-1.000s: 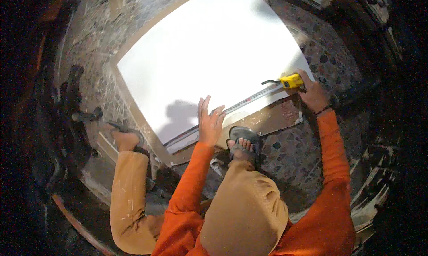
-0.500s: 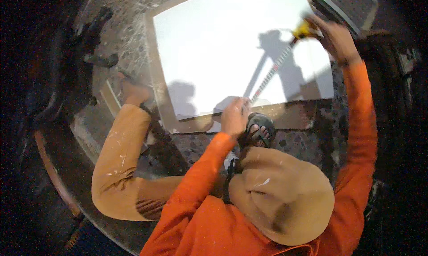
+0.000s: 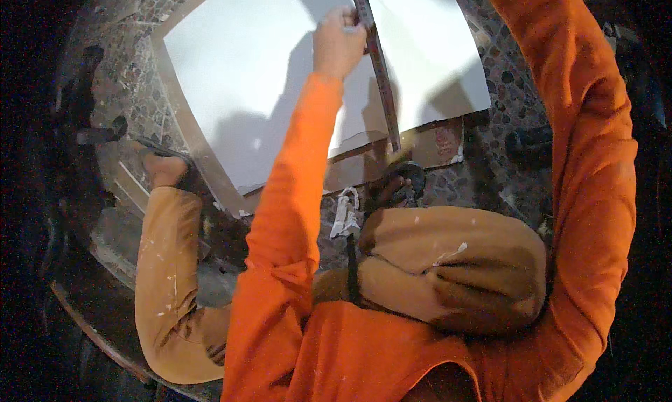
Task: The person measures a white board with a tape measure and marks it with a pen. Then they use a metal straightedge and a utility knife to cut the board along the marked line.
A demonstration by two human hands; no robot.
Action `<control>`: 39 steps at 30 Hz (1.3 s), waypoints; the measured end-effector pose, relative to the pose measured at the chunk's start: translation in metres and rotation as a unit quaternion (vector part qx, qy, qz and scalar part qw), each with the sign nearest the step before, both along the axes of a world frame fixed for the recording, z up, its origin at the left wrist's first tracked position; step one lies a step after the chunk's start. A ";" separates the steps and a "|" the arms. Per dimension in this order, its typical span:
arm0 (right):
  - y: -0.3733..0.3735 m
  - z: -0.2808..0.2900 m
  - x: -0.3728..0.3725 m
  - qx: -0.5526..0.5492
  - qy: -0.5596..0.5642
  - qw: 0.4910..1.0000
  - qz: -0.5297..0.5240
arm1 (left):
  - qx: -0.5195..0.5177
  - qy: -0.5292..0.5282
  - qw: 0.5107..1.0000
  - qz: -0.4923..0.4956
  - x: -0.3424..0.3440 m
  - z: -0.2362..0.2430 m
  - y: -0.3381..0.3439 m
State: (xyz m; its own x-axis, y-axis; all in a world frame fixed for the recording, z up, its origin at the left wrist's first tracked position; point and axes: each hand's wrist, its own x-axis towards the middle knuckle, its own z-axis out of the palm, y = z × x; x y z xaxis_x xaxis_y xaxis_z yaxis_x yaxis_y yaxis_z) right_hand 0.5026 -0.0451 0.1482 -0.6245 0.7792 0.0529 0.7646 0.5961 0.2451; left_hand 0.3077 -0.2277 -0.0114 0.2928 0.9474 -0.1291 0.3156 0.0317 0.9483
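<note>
Your left hand [image 3: 341, 44] seems to pinch the tape [image 3: 380, 62]; run it straight across the sheet [image 3: 231, 59]. Right hand's out of view, grip unknown.

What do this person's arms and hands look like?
Both arms wear long, bright orange sleeves, creased in places. The left sleeve ends at the wrist; the end of the right sleeve is out of view. The left hand is bare, with no glove. The right hand is out of view.
</note>
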 end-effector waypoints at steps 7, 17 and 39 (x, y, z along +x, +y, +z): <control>0.028 -0.070 0.000 -0.004 -0.001 0.997 0.082 | -0.166 -0.039 0.985 0.011 0.000 0.016 -0.006; 0.009 -0.064 0.047 0.028 -0.036 0.997 0.063 | -0.077 0.015 0.997 0.025 0.056 -0.016 0.001; -0.020 -0.067 0.036 -0.066 -0.041 0.997 0.007 | -0.072 0.008 0.997 0.020 0.071 -0.061 0.030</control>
State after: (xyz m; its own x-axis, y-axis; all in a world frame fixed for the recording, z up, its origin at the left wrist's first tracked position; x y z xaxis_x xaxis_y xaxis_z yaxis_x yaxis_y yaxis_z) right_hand 0.5384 -0.0654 0.0816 -0.6333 0.7672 -0.1016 0.7367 0.6378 0.2245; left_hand 0.3783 -0.1973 -0.0721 0.2516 0.9298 -0.2688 0.3263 0.1800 0.9280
